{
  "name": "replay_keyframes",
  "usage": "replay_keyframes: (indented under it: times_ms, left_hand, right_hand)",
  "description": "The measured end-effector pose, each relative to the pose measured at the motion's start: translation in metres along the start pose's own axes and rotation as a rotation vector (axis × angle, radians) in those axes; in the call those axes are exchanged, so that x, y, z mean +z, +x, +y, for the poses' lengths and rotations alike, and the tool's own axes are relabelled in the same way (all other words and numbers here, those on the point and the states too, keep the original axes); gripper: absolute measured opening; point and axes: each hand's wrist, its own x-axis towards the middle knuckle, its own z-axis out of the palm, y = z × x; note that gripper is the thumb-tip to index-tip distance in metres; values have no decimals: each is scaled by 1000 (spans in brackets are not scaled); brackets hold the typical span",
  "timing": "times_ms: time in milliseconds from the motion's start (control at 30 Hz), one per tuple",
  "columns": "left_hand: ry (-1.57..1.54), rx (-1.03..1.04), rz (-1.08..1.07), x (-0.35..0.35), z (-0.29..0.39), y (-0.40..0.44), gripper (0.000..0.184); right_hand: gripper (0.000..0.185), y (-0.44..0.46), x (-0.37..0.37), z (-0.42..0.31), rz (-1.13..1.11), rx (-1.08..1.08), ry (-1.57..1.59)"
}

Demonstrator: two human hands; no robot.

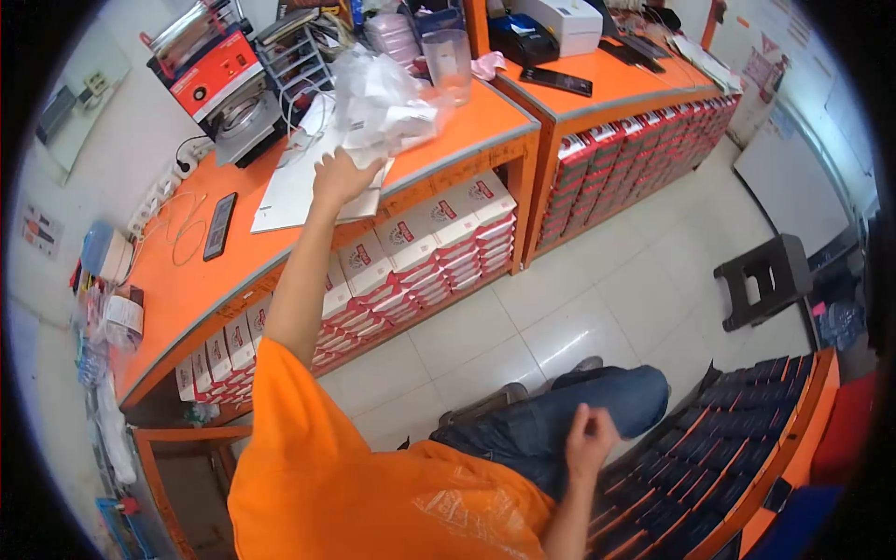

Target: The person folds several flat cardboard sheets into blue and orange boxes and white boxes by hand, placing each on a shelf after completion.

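My left hand (347, 179) reaches across the orange counter (495, 121). Its fingers are spread over a stack of white sheets (285, 191) near the counter's front edge. Just beyond the fingertips lies a crumpled clear plastic bag (378, 98), partly on top of the sheets. Whether the hand touches the bag I cannot tell. Above my thigh in blue jeans (551, 415), my right hand (591, 439) is held with its fingers curled in, and nothing shows in it.
A red machine (210, 89), a clear plastic cup (448, 65) and a phone (219, 226) are on the counter. Stacked white and red boxes (411, 238) fill the shelf below. A dark stool (765, 280) stands on the tiled floor, and a rack of dark packs (709, 448) is at my right.
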Motion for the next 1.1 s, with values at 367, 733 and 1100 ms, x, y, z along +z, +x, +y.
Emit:
replay_keyframes:
  times_ms: [367,733,1100]
  left_hand:
    - [270,273,-402,-25,-8,42,90]
    - [202,217,-226,-47,17,10,36]
    - [514,170,173,-235,17,61,32]
  right_hand:
    - [25,-18,27,16,40,-254,-47]
    - [21,-16,24,15,19,-236,-46]
    - [22,-16,22,17,44,-213,-28]
